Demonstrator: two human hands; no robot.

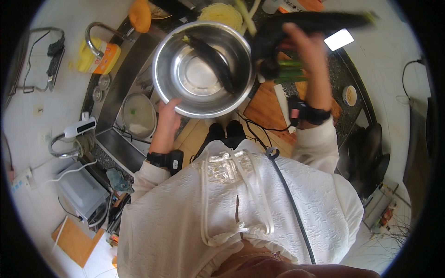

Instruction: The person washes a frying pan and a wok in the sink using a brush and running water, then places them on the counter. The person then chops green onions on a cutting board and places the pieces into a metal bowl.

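A stainless steel bowl (163, 80) is held at its near left rim by my left hand (169, 116), fingers curled around the edge. Inside it lies one long dark eggplant (210, 57), stem end toward the far left. To the right of the bowl, my right hand (306, 47) is blurred, with its fingers closed on a second long eggplant (323, 21). That eggplant's green stem end points right. Below it, beside the bowl, is a dark, blurred mass (266, 45) whose kind I cannot tell.
A wooden cutting board (264, 100) and green stalks (290, 71) are right of the bowl. A phone (339, 39) and a small bowl (349, 95) rest on the right counter. Cut cabbage (222, 14) sits behind. At left, the sink (121, 147) contains a basin (139, 116). Cables (257, 125) hang near my legs.
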